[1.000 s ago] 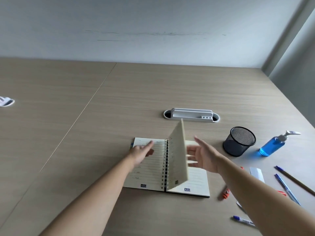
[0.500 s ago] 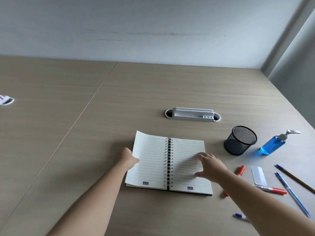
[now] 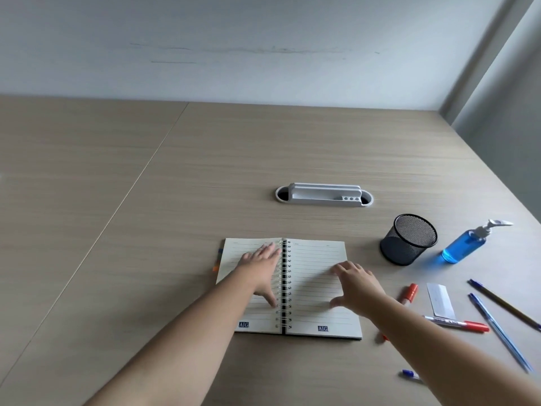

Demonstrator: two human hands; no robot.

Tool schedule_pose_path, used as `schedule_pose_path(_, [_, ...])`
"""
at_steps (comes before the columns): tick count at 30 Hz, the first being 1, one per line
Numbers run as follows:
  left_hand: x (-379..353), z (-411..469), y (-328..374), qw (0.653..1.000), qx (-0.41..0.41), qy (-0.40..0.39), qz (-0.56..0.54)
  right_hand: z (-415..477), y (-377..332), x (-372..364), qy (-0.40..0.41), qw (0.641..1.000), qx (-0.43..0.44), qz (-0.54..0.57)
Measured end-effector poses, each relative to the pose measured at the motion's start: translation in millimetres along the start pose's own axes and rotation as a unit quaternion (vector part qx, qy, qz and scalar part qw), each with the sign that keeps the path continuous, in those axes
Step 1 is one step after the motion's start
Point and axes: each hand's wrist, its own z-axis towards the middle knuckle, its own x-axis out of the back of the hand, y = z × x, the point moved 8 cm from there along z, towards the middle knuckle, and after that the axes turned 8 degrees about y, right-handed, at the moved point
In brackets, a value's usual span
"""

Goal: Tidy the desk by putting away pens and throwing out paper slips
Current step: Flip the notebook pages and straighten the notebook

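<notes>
Both hands, left hand (image 3: 261, 265) and right hand (image 3: 355, 284), are pressing flat, grip released, on the open spiral-bound lined notebook (image 3: 317, 288); next, likely gathering the scattered pens at three o'clock into the black mesh cup (image 3: 408, 239)

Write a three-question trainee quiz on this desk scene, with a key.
1. True or false: the mesh cup already holds pens.
2. Which page of the notebook does the left hand rest on?
3. The paper slip lies: A) inside the cup B) on the desk right of the notebook C) under the blue bottle.

Key: 1. False, it looks empty. 2. The left page; the right hand is over the right page. 3. B.
</notes>
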Motion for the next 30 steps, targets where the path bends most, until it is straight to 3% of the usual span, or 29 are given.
schedule_pose_path(4, [-18,9,0,0.995,-0.001,-0.061,0.078,0,0,-2,0.006,1.0,0.005,0.002])
schedule_pose_path(11, [-22,2,-4,0.998,-0.013,-0.041,0.05,-6,-1,2,0.011,1.0,0.027,-0.004])
schedule_pose_path(13, [-17,-8,-3,0.999,-0.036,0.02,-0.004,-10,-1,6,0.031,0.999,0.043,0.0])
schedule_pose_path(16, [-9,-39,-11,0.973,-0.056,0.206,-0.086,-30,1,7,0.098,0.991,0.063,0.059])
schedule_pose_path(18, [-23,-63,-17,0.959,-0.063,0.252,-0.114,-50,-1,-6,0.107,0.986,0.087,0.091])
schedule_pose_path(24, [-68,-78,-26,0.984,-0.069,0.165,0.006,-69,-11,-42,0.063,0.986,0.134,0.071])
schedule_pose_path(30, [-53,-46,-23,0.991,-0.026,0.13,0.018,-40,14,-33,0.058,0.992,0.069,0.085])
